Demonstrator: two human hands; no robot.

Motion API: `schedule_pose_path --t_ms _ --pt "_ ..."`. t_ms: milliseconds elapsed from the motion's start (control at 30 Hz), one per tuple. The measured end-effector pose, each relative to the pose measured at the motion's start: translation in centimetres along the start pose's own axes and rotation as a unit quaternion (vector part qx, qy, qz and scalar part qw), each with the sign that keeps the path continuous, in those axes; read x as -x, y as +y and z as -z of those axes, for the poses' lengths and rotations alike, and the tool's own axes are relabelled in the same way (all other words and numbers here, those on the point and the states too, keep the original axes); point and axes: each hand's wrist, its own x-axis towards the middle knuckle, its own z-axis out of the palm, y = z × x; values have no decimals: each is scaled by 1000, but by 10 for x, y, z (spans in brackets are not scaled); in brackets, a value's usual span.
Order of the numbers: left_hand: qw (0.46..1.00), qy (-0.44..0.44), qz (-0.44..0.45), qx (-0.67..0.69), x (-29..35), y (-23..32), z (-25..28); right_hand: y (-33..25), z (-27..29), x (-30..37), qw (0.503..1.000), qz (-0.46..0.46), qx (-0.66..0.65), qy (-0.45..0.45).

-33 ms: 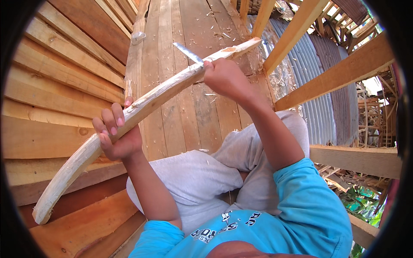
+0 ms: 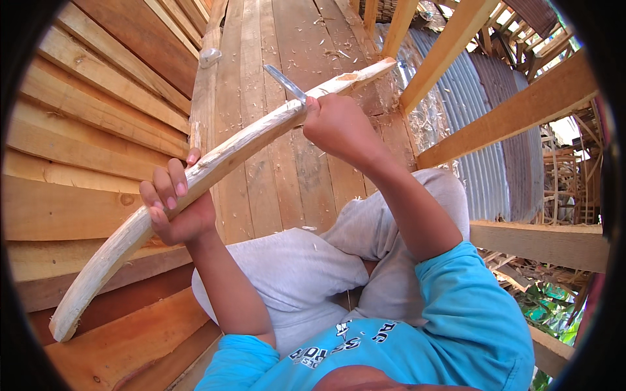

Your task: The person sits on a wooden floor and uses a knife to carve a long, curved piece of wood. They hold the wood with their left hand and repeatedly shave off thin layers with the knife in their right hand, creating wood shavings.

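From eight to one o'clock: pole (image 2: 251, 135) slanting, knife (image 2: 285, 83) crossing

Left hand (image 2: 187, 218) at nine, wrapping the pole; right hand (image 2: 337, 122) near twelve, gripping the knife in a fist, handle hidden. A knot could be skidding the knife into the left hand. Post (image 2: 447, 53) past one, crowding the pole's end; wall (image 2: 98, 117) at ten, hemming the left.

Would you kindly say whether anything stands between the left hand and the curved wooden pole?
Nothing visible does: the left hand grips the curved wooden pole directly; the metal blade is in the right hand.
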Motion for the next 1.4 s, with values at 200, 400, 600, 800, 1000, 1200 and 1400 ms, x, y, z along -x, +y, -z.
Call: schedule_pose_path --t_ms 200,400,600,800,1000,1200,1400 --pt "1000 -4 -3 -11 0 5 -2 -8 11 2 998 -35 -3 -55" --pt "1000 -5 -10 -10 1 4 -1 -10 14 9 999 -30 10 -37" --pt "1000 -9 -13 -6 1 4 1 -8 12 7 998 -48 7 -39" --pt "1000 -8 -15 -9 3 3 1 -14 3 9 997 -39 -29 -56" --pt "1000 -9 -20 -7 1 -1 1 -15 -11 18 999 -6 49 -4" --pt "1000 -11 -9 -7 -3 -1 -5 -15 -10 17 998 20 61 -9" --pt "1000 1 -8 -21 0 4 -4 -3 5 3 997 -48 58 1"
